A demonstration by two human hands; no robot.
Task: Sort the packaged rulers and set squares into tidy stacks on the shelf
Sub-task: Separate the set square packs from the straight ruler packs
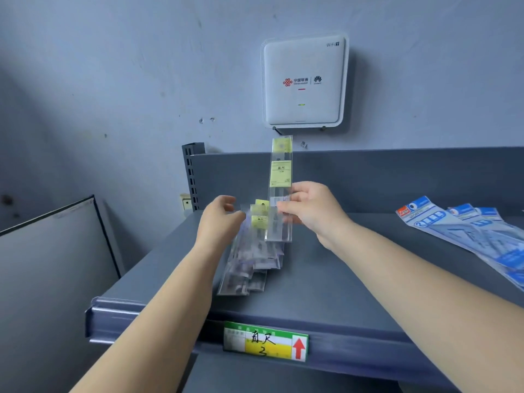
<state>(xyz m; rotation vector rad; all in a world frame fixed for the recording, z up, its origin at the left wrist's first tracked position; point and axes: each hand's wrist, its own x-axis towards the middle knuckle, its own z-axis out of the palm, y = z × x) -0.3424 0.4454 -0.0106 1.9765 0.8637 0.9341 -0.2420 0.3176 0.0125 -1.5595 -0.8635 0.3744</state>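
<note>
A clear packaged ruler [280,177] with a yellow label stands upright above the shelf, pinched at its middle by my right hand [309,208]. Below it a loose pile of similar clear ruler packs [252,262] lies fanned out on the grey shelf [326,282]. My left hand [218,219] rests on the far left end of that pile, fingers curled over the top packs; whether it grips them is unclear. Blue-and-white set square packs [465,231] lie overlapped at the shelf's right side.
A white router box [304,80] hangs on the wall above the shelf's back panel. A price tag [265,340] with a red arrow is clipped to the shelf's front rail. A grey board [54,251] leans at the left, below the shelf's edge.
</note>
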